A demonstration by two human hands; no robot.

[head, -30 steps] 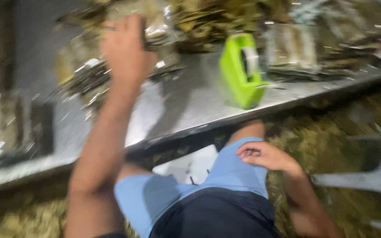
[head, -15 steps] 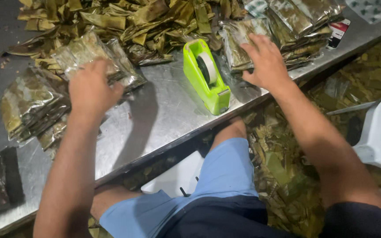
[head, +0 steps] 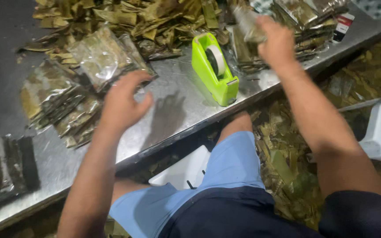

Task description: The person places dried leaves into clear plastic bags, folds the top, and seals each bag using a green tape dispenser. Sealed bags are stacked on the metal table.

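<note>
- The right hand (head: 278, 43), upper right of the frame, has its fingers closed on a clear plastic packet of dried leaves (head: 247, 24), lifted over the packet stack.
- The left hand (head: 122, 105) hovers at centre left, fingers spread, holding nothing, above the grey metal desk (head: 173, 119).
- Judgement: a pick-up step; bringing the packet toward the lime-green tape dispenser (head: 214, 68) calls for both hands.

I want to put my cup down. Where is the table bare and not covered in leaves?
The bare metal table shows between the left hand and the green tape dispenser, running to the near edge. Another bare strip lies at the far left corner. Crowded: dried leaves along the back, packets at the left, and more packets by the right hand.
</note>
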